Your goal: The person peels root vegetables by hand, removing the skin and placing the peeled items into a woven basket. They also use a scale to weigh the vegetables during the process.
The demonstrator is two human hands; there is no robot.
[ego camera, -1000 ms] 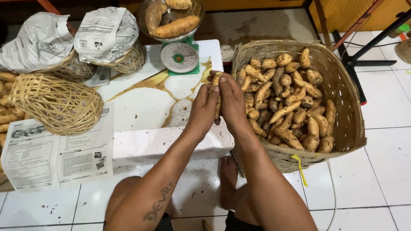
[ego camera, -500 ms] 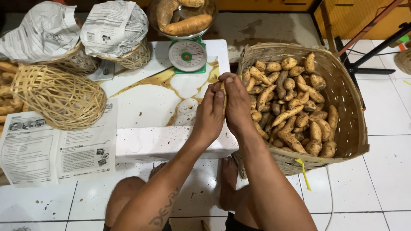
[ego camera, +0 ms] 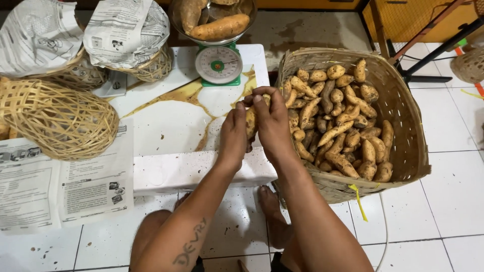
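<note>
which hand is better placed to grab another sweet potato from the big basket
Right, probably. The right hand is beside the big woven basket of sweet potatoes, nearly at its rim. The left hand sits farther away, over the white table. Both currently clasp one sweet potato.

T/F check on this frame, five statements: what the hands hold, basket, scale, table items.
1. Both hands, left hand and right hand, close around one sweet potato. True.
2. The big woven basket to the right is empty. False: it holds a pile of sweet potatoes.
3. The green scale has sweet potatoes in its pan. True.
4. The scale stands on the tiled floor. False: it stands on the white table.
5. The small wicker basket at the left lies on its side, on newspaper. True.
</note>
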